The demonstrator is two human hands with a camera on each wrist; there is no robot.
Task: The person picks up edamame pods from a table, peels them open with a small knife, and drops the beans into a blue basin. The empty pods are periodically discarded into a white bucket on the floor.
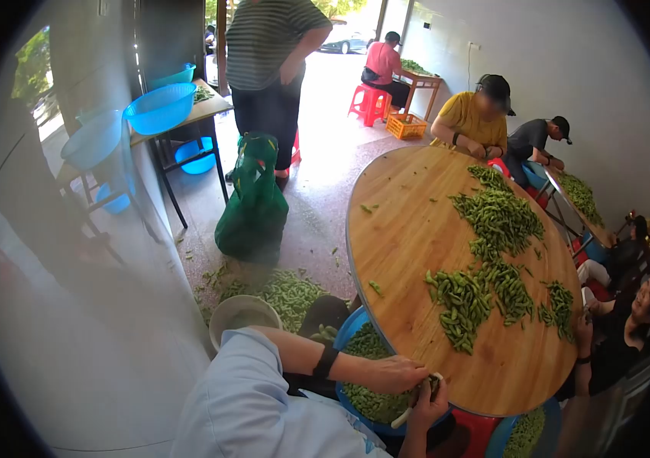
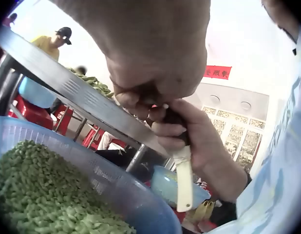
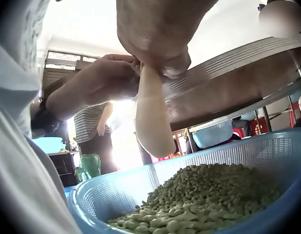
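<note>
Over a blue plastic basket (image 3: 92, 200) of shelled green beans (image 3: 204, 195), both hands meet close to the round table's edge. My right hand (image 2: 204, 141) grips a tool with a cream handle (image 2: 184, 183) that has a hole near its end. The handle hangs down below the fingers, and the tool's working end is hidden by the hands. My left hand (image 1: 397, 374), with a black band on the wrist, reaches in from the left. Its curled fingertips pinch at the tool's upper end, on what looks like a green bean pod, mostly covered.
Green bean pods (image 1: 493, 217) lie heaped on the round wooden table (image 1: 394, 229). Beside my left arm stand a pale bucket (image 1: 226, 314) and pods scattered on the floor (image 1: 291, 298). A green sack (image 1: 252, 221) stands farther off. Several people sit around the tables.
</note>
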